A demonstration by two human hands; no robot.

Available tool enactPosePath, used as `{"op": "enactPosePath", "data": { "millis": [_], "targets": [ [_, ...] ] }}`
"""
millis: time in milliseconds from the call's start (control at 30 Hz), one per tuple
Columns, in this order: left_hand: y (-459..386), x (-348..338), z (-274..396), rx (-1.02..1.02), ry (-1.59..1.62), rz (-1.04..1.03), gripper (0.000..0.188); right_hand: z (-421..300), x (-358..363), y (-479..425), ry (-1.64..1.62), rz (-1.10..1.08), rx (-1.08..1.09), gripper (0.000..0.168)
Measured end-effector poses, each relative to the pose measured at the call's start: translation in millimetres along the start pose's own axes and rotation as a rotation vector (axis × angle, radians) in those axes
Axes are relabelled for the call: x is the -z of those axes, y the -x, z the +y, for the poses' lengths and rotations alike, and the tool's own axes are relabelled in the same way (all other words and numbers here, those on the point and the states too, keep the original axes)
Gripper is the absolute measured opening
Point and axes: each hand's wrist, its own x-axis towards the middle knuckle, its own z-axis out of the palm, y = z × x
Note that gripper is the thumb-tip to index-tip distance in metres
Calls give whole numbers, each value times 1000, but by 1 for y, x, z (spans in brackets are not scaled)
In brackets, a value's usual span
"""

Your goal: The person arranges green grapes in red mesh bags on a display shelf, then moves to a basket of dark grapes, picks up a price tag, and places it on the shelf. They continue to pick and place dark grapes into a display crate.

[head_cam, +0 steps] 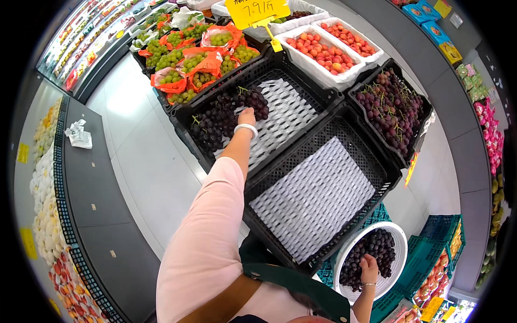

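Note:
My left hand [246,116], with a pale bangle at the wrist, reaches into a black plastic crate [297,76]. It is at a heap of dark grapes [214,115] on white foam netting [278,117], its fingertips hidden. Lower right, my right hand [368,268] is inside a round white plastic basket [400,246], its curled fingers against more dark grapes [379,242]. Whether either hand grips a bunch cannot be made out. Between my hands stands a second black crate [387,173], its floor lined with a foam net sheet [315,198].
Green grapes [173,56] in orange-and-white bags stand beyond. White foam boxes [351,74] hold orange-red fruit; a crate of reddish grapes [391,105] stands right. A yellow price sign [258,12] rises above. Green crates [424,250] stand lower right, a grey counter [97,173] left.

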Motion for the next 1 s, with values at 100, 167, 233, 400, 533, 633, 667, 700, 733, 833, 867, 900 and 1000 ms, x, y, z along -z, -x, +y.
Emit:
{"op": "enactPosePath", "data": {
  "millis": [100,167,233,400,533,633,667,700,733,833,867,900,1000],
  "targets": [
    [-29,-5,-14,-116,-65,64,49,-6,-23,9,45,-9,48,28],
    [-20,-21,-5,-124,-145,31,52,-27,-30,30,61,19,26,28],
    [-28,-18,3,-122,-138,66,55,-40,-35,33,48,25,21,27],
    [-52,-26,-3,-78,-213,226,58,-48,-36,40,86,48,2,30],
    [-35,-34,8,-155,-299,364,58,-68,-43,49,185,98,-12,29],
    [-37,-33,13,-70,-302,308,58,-74,-46,52,216,119,-23,30],
    [-38,-34,15,-37,-269,260,57,-70,-46,51,185,114,-23,30],
    [-34,-35,19,-11,-268,268,57,-71,-45,52,213,109,-35,30],
    [-30,-38,22,16,-268,275,57,-73,-45,52,242,104,-47,31],
    [-30,-37,23,36,-320,265,57,-75,-44,50,267,108,-48,31],
    [-35,-39,22,46,-328,280,58,-76,-44,49,265,113,-41,31],
    [-35,-40,24,55,-340,293,58,-78,-44,49,270,113,-37,31],
    [-27,-36,28,106,-269,253,58,-76,-45,50,275,116,-6,32]
  ]
}}
